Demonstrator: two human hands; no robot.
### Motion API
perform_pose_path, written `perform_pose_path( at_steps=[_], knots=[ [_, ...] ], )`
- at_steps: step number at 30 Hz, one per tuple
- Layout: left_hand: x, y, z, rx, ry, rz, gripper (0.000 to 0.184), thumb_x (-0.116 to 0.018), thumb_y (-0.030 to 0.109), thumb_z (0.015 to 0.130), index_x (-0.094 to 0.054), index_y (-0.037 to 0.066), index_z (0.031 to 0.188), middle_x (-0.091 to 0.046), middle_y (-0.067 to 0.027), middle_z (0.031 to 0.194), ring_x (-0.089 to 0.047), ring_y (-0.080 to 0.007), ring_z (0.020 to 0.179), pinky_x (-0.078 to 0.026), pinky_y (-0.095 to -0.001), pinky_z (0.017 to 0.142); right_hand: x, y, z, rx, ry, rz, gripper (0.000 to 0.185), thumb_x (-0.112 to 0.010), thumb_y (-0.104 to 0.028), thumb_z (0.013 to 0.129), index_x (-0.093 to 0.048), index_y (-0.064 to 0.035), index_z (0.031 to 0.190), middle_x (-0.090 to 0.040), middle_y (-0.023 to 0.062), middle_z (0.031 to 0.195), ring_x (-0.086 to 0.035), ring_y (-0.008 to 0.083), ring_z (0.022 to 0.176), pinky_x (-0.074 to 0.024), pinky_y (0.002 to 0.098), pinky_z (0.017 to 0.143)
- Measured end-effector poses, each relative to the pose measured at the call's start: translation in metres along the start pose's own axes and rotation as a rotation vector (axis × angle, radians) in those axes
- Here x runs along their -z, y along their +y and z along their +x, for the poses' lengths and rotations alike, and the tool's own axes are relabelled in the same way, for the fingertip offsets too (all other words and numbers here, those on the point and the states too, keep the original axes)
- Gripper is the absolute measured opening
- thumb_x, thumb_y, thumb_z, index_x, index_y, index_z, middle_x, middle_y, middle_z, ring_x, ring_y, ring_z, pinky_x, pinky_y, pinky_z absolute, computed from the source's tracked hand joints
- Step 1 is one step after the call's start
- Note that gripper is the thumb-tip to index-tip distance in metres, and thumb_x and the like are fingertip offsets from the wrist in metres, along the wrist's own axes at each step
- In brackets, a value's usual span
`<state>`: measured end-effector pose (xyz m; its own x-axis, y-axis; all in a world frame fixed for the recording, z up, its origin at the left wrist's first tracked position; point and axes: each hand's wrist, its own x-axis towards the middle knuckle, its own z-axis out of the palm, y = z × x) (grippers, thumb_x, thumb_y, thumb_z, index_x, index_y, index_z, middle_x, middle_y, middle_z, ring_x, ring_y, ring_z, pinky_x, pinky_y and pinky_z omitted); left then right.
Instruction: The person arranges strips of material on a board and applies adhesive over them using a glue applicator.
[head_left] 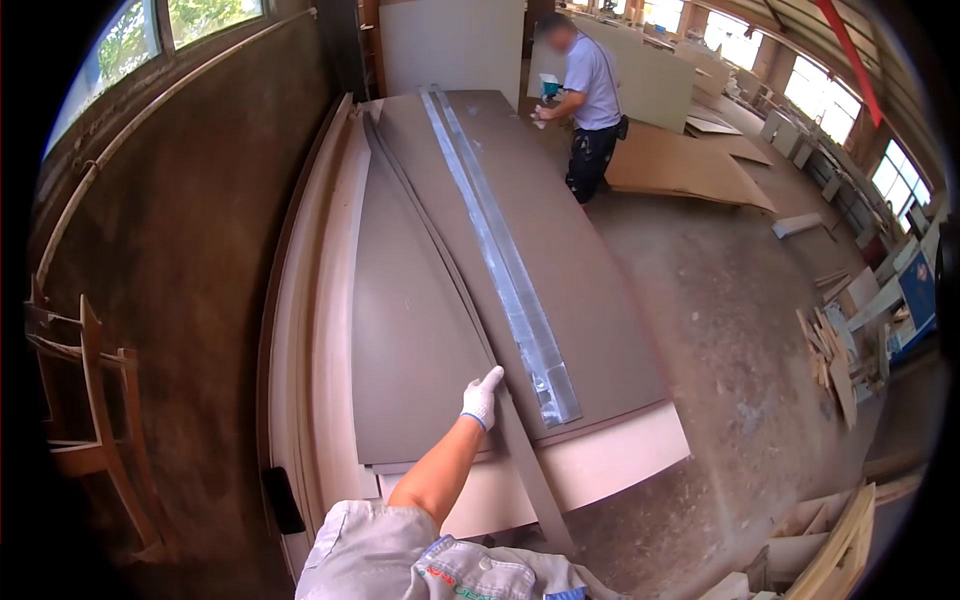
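My left hand (480,398), in a white glove with a blue cuff, is closed on the edge of a long dark strip (525,455). The strip runs from the far left of a grey-brown panel (410,310) and past its near edge, low in the view. To the right of the strip, two long narrow pieces with a whitish-blue coating (487,230) lie side by side on the panel. Under the panel, a paler board (610,455) sticks out at the near end. My right hand is out of view.
A person (597,85) stands at the panel's far right side, holding a teal-and-white object. Brown sheets (680,165) lie behind them. Wood scraps (830,360) sit on the floor at right, more boards (845,550) at lower right. A wooden frame (100,400) stands at left.
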<state>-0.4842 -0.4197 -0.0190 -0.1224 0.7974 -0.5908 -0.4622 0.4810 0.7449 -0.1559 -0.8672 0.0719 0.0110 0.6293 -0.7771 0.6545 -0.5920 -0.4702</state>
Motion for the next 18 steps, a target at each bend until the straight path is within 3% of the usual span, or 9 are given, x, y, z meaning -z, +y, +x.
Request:
perform_pose_path(
  at_steps=[3,4,7,8,11,12,13,15,18],
  knots=[
    [-0.007,0.002,-0.005,-0.052,0.073,0.012,0.116,-0.094,0.043,0.086,-0.031,-0.016,0.165,-0.058,-0.0297,0.154,-0.06,-0.0346,0.137,-0.05,-0.0436,0.115,-0.005,0.003,-0.004,0.015,0.001,0.012,0.075,-0.083,-0.047,0.093,-0.06,-0.0064,0.151,-0.069,0.0207,0.144,-0.067,0.03,0.133,-0.0493,0.0406,0.116],
    [-0.007,0.002,-0.006,-0.096,0.087,-0.018,0.109,-0.091,0.036,0.091,-0.031,-0.015,0.165,-0.068,-0.0247,0.136,-0.07,-0.0295,0.114,-0.059,-0.0407,0.096,-0.002,0.006,-0.007,0.022,0.007,0.016,0.076,-0.083,-0.047,0.093,-0.059,-0.0069,0.152,-0.069,0.021,0.145,-0.067,0.03,0.134,-0.0489,0.0406,0.117],
    [-0.005,0.02,-0.036,-0.041,0.018,-0.094,0.1,-0.089,0.028,0.094,-0.032,-0.013,0.165,-0.073,-0.0158,0.108,-0.071,-0.0222,0.083,-0.059,-0.0371,0.07,0.001,0.01,-0.01,0.033,0.015,0.027,0.077,-0.082,-0.047,0.093,-0.057,-0.0083,0.154,-0.067,0.022,0.147,-0.065,0.0301,0.136,-0.0478,0.0406,0.118],
    [-0.016,0.015,-0.041,-0.1,0.119,-0.182,0.095,-0.087,0.023,0.095,-0.032,-0.009,0.166,-0.067,-0.0076,0.085,-0.061,-0.0167,0.06,-0.051,-0.0351,0.051,0.003,0.011,-0.013,0.027,0.015,0.031,0.077,-0.082,-0.047,0.093,-0.057,-0.0088,0.155,-0.066,0.0223,0.148,-0.065,0.0301,0.136,-0.0474,0.0406,0.118],
    [-0.016,0.0,-0.021,-0.11,0.079,-0.176,0.096,-0.087,0.023,0.095,-0.032,-0.009,0.166,-0.065,-0.0074,0.084,-0.06,-0.0168,0.058,-0.05,-0.035,0.05,0.009,0.014,-0.017,0.011,0.023,0.033,0.078,-0.082,-0.047,0.094,-0.055,-0.0103,0.157,-0.064,0.0233,0.15,-0.063,0.0302,0.138,-0.0463,0.0406,0.12],
    [-0.02,0.011,-0.041,-0.077,0.057,-0.111,0.097,-0.086,0.027,0.095,-0.033,-0.013,0.165,-0.073,-0.0192,0.112,-0.073,-0.0263,0.088,-0.061,-0.0387,0.075,0.009,0.015,-0.018,0.006,0.024,0.033,0.078,-0.082,-0.047,0.094,-0.054,-0.0108,0.157,-0.064,0.0237,0.15,-0.063,0.0302,0.139,-0.0459,0.0406,0.12],
    [-0.018,0.002,-0.03,-0.074,0.056,-0.113,0.097,-0.086,0.027,0.095,-0.033,-0.013,0.165,-0.073,-0.0192,0.112,-0.073,-0.0263,0.088,-0.061,-0.0387,0.075,0.01,0.017,-0.018,0.001,0.022,0.036,0.079,-0.082,-0.047,0.094,-0.054,-0.0113,0.158,-0.063,0.024,0.151,-0.063,0.0302,0.14,-0.0455,0.0406,0.12],
    [-0.019,-0.005,-0.016,-0.162,0.171,0.045,0.101,-0.087,0.035,0.093,-0.035,-0.016,0.163,-0.062,-0.0311,0.148,-0.065,-0.0377,0.132,-0.053,-0.0423,0.112,0.012,0.018,-0.018,-0.008,0.018,0.04,0.079,-0.082,-0.047,0.094,-0.053,-0.0123,0.159,-0.062,0.0246,0.153,-0.062,0.0303,0.141,-0.0448,0.0406,0.121],
    [-0.02,0.013,-0.015,-0.196,0.242,0.23,0.106,-0.088,0.042,0.09,-0.038,-0.017,0.162,-0.047,-0.0355,0.164,-0.047,-0.0417,0.155,-0.035,-0.0428,0.129,0.015,0.018,-0.018,-0.014,0.015,0.045,0.081,-0.081,-0.047,0.094,-0.051,-0.0137,0.161,-0.06,0.0256,0.155,-0.06,0.0303,0.143,-0.0436,0.0405,0.122]
  ],
)
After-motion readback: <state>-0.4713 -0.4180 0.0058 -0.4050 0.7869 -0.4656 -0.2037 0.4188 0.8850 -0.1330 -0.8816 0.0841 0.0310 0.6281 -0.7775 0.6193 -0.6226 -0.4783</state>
